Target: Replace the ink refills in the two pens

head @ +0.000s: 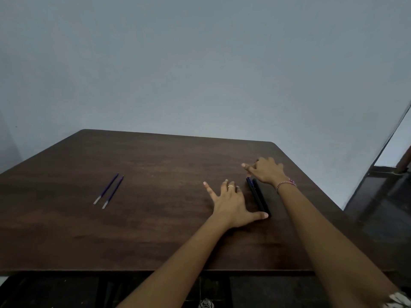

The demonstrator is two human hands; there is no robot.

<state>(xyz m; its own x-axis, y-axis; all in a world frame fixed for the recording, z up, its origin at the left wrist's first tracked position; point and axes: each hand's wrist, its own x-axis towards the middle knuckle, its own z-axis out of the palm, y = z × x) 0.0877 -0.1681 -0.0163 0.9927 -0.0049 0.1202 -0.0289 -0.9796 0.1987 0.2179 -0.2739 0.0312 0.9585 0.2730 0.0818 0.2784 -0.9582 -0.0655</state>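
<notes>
Two dark pens [258,196] lie side by side on the brown wooden table [155,218], right of centre. My left hand [231,201] rests flat beside them with fingers spread, its thumb touching the pens' near end. My right hand [265,170] is at the pens' far end, fingers bent over the tips; whether it grips them I cannot tell. Two thin blue ink refills [109,191] with pale tips lie parallel on the table's left part, far from both hands.
A plain grey-blue wall stands behind the table. The table's right edge drops to a dark floor [378,207], where a frame leans at the far right. Bare tabletop lies between the refills and the pens.
</notes>
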